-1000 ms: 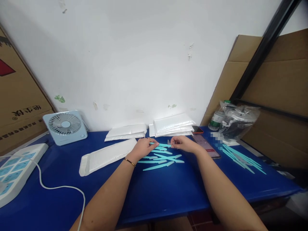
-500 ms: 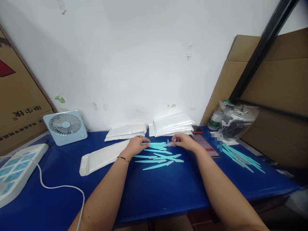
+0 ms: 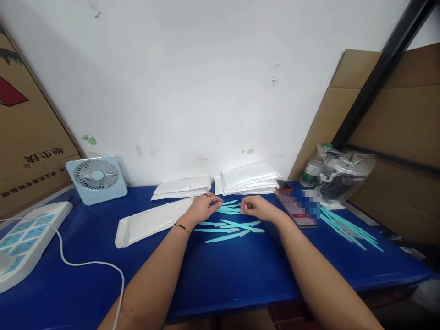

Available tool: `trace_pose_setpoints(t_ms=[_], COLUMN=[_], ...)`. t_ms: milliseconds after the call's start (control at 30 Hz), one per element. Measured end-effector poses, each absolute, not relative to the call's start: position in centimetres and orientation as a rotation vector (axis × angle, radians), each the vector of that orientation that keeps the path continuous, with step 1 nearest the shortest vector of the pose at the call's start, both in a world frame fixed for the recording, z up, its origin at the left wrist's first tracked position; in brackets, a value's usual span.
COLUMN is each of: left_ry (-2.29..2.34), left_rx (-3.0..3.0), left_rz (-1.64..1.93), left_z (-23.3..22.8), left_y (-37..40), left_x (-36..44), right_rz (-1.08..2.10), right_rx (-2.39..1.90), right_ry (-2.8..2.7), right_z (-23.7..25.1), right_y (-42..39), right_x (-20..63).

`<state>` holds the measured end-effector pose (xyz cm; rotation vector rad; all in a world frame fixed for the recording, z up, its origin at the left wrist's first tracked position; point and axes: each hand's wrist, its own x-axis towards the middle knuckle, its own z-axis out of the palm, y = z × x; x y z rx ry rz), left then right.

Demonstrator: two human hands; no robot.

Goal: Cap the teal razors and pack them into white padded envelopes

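Our left hand (image 3: 202, 208) and right hand (image 3: 256, 207) rested with curled fingers at either end of the teal plastic strips (image 3: 229, 208), seemingly pinching them, though the grip was too small to confirm. More strips (image 3: 230, 229) lay just below our fingers; a white mailer (image 3: 151, 221) lay left of them.

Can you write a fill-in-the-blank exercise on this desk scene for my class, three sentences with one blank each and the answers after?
1. Both hands, left hand and right hand, rest among turquoise strips on a table coloured ____.
2. The small fan stands on the person's ____ side.
3. A gold bracelet circles the ____ wrist.

Answers: blue; left; left
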<state>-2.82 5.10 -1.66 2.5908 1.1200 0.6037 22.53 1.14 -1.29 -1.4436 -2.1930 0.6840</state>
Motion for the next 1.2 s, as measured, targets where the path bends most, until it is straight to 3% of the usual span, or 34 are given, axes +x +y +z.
trace_pose_setpoints(t_ms=[433, 700, 1000, 1200], left_ry=[1.274, 1.176, 0.958, 1.072], left_rx=[2.651, 2.626, 2.638, 2.6], left_rz=[0.478, 0.544, 0.451, 0.455], left_z=[-2.3, -2.3, -1.0, -1.2], left_y=[5.5, 4.9, 2.7, 3.0], left_x=[-2.6, -2.1, -0.2, -0.3], right_rz=[0.473, 0.922, 0.91, 0.825], right_rx=[-1.619, -1.606, -1.436, -1.439], right_ry=[-2.003, -2.34, -2.29, -2.099], right_z=[-0.7, 0.8, -0.1, -0.2], right_y=[1.6, 0.0, 0.5, 0.7], right_x=[25.8, 26.0, 25.1, 25.2])
